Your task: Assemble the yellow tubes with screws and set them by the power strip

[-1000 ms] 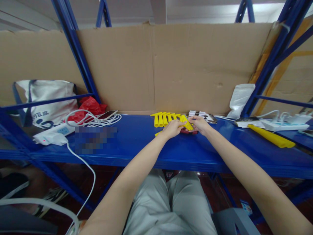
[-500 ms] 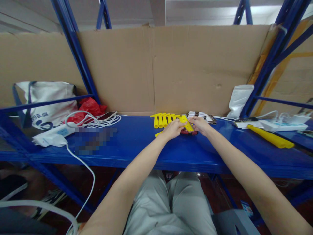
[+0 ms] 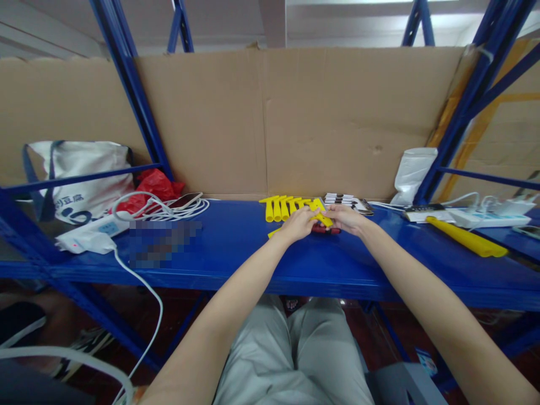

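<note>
Both hands meet over the middle of the blue table, at a yellow piece. My left hand is closed on its left side. From the right, my right hand pinches the same piece with its fingertips. Several yellow tube-like pieces lie in a row just behind my left hand. Under and between the hands, dark red items show in part. Part of another yellow piece sticks out beside my left wrist. Behind my right hand lie small white-and-black packets.
A yellow roll and a power strip are on the right of the blue table. At the left lie coiled white cables, a red bag and a cloth bag. Cardboard stands behind.
My right hand has shifted slightly left, its fingers now nearer my left hand and covering more of the yellow piece. My left hand has hardly moved.
</note>
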The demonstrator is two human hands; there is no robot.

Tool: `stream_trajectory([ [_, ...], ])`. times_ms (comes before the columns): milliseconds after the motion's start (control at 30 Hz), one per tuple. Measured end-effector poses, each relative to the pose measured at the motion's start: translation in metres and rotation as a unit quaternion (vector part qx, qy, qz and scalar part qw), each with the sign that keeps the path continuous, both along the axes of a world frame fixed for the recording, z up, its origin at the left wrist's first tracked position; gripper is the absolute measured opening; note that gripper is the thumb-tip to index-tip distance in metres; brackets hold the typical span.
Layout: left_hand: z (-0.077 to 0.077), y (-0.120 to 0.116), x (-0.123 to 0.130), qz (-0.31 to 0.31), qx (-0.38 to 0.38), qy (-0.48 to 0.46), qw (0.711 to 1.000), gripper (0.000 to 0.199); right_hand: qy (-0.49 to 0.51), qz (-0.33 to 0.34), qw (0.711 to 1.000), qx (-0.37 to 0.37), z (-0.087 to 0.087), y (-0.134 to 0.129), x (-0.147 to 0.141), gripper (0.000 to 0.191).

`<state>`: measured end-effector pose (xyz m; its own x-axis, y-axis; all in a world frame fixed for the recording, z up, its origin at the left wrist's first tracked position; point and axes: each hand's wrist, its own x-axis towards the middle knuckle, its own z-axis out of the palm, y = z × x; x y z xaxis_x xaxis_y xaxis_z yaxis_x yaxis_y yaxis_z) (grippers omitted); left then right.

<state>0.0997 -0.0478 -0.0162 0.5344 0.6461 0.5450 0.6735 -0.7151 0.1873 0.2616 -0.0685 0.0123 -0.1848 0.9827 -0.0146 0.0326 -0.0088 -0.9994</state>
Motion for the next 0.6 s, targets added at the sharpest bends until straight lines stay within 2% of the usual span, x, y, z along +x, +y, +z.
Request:
stream_trajectory([
  [267, 0.0, 0.003, -0.003, -0.022, 0.025, 0.001, 0.999, 0.033, -0.006, -0.03, 0.999, 0.015, 0.0, 0.001, -0.006, 0.018],
  [600, -0.003, 0.003, -0.002, -0.007, 0.023, 0.019, 1.0, 0.037, -0.051, -0.02, 0.998, -0.012, 0.008, -0.004, 0.011, 0.018],
])
